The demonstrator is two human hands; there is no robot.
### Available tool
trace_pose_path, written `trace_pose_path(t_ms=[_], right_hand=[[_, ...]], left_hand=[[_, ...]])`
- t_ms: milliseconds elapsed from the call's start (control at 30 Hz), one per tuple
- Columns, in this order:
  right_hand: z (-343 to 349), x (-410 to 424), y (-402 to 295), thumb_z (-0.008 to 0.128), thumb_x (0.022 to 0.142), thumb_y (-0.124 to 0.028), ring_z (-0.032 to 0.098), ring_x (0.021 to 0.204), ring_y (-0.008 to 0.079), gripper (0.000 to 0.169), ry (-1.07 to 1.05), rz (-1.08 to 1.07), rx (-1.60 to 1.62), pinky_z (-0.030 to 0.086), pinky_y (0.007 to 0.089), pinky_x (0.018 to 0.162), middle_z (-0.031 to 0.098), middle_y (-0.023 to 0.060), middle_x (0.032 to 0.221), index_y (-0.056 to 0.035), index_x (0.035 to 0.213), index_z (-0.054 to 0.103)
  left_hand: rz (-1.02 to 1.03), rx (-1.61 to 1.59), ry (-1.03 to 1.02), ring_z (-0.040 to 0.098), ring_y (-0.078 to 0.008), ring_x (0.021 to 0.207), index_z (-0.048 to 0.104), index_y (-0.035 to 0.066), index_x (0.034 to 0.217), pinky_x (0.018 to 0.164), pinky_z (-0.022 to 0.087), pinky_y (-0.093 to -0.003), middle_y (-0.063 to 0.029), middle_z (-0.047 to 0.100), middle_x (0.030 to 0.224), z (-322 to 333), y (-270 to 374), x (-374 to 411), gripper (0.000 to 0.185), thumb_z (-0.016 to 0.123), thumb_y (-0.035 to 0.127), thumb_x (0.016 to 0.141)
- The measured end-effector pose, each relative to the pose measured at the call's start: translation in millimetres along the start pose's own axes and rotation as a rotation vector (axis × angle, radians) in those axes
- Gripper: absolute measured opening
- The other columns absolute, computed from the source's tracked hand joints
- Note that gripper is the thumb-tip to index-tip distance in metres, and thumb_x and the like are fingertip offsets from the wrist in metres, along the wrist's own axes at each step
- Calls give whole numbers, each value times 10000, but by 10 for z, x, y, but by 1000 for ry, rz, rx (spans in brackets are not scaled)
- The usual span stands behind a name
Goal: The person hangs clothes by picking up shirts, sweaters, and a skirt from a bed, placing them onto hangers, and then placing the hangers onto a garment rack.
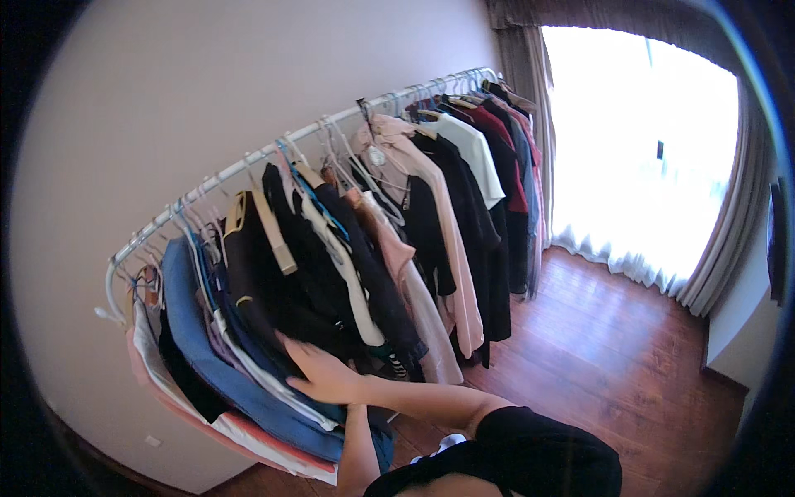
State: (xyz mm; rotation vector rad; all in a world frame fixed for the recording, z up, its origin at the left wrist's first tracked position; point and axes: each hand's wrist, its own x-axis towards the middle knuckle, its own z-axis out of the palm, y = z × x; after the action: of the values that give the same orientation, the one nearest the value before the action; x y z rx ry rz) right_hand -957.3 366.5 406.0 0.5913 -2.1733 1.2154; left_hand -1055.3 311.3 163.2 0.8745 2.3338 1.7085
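A long white clothes rail [233, 169] carries many garments on hangers along the wall. My right hand [324, 371], slightly blurred, lies against the lower part of a black garment [298, 310], its thumb spread from the fingers; no grip shows. My left forearm passes beneath my right wrist, and my left hand is hidden behind it among the clothes. Left of my right hand hang a blue garment [205, 348] and a white one. On the other side are a dark jacket [372, 267], a pink garment [397, 255] and a pale pink hooded top [456, 267].
Beyond the rail's far end stands a bright window with sheer white curtains [621, 261] and grey-brown drapes [723, 248]. Reddish wooden flooring [596, 348] runs beside the rail. A wall socket [153, 441] is low on the wall at lower left.
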Motion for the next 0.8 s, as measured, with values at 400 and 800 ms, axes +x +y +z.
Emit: trace_pose_path(t_ms=[400,800], right_hand=[[-2097,-703,946,543,851,86,605,976,200,248,990,145,-46,482,288,837,605,127,1058,-9,1079,560],[-3619,654,1559,566,729,18,609,954,353,626,240,112,-850,497,437,801,589,151,1096,-149,1323,460]], left_hand=[[-669,264,-35,583,-409,1076,652,-70,1033,911,447,-420,-282,629,1095,682,390,-829,644,566,540,846],[-3,-549,-369,600,-179,991,269,70,1439,783,522,-289,-134,433,1377,1849,2295,834,657,597,313,924]])
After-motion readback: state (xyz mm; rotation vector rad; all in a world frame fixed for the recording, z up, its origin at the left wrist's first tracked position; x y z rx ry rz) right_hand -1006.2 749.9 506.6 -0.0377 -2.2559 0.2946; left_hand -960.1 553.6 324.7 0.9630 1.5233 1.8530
